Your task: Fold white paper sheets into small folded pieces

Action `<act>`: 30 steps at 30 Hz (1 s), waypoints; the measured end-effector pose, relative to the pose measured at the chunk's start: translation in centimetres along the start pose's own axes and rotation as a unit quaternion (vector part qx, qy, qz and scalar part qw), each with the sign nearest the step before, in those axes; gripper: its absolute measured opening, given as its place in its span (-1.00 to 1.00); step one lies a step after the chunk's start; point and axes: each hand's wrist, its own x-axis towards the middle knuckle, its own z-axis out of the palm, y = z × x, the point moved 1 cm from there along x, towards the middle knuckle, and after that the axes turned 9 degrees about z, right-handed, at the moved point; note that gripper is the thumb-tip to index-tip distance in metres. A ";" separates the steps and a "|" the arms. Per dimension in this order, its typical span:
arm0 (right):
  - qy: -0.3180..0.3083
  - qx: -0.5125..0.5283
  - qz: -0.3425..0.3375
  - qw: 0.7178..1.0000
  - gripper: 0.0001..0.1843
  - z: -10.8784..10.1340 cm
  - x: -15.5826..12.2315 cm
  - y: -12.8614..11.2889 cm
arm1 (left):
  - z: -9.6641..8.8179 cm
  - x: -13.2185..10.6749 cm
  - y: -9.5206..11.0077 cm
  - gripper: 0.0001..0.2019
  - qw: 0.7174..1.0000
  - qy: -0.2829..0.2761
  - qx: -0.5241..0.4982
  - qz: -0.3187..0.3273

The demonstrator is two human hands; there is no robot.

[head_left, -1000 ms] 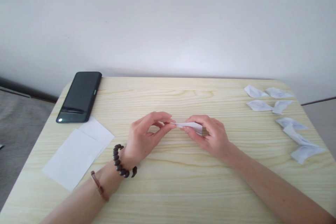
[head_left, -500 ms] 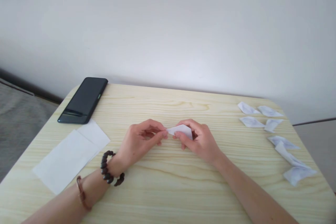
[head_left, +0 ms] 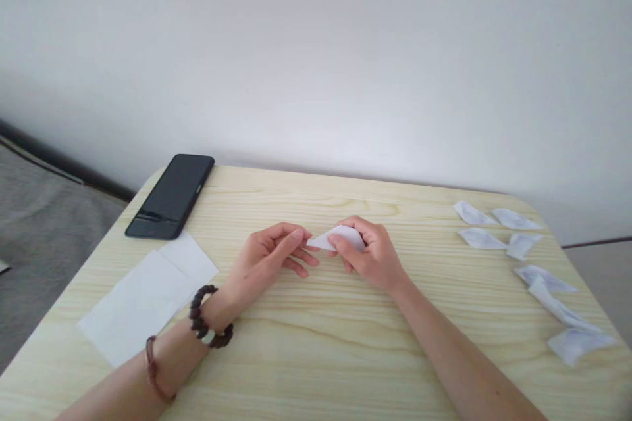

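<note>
pinching a small folded paper [head_left: 340, 238] near the middle of the table [head_left: 345, 342], the right hand [head_left: 368, 253] has its thumb and fingers closed round the paper's right end, so only the pointed left half shows. the left hand [head_left: 269, 256] has changed most: half a second ago its fingers were curled in against the paper's left tip, and now they are stretched out, the index finger laid along toward the tip and touching or just short of it; i cannot tell which. a second ago the paper was held as a flat strip between both hands; now it stands as a tilted triangle, so a fold looks to have been turned or pressed, and the left hand seems loosened from its pinch, not gripping anything.

the view has also shifted, with the phone [head_left: 172, 195] sitting further right in the frame than before, though it lies at the same far left corner beside the sheets [head_left: 148, 296].

room: bare wood lies in front of the hands down to the near edge, and behind them up to the far edge by the wall. to the left the sheets are well apart from the left wrist. to the right, folded pieces [head_left: 523, 247] run along the right edge, well apart from the right hand, some close to the rim.
</note>
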 end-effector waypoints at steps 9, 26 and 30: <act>0.016 -0.018 -0.028 0.999 -0.83 0.0 -0.4 -0.1 | -1.0 0.8 -0.3 -0.70 0.995 -0.083 -0.008 -0.049; 0.073 -0.137 -0.127 0.980 -0.86 0.2 -0.8 0.0 | -1.1 0.6 -0.3 -0.73 0.992 -0.109 0.038 -0.050; 0.067 -0.139 -0.132 0.979 -0.78 0.2 -0.6 0.0 | -1.3 0.5 -0.2 -0.72 0.990 -0.125 0.057 -0.036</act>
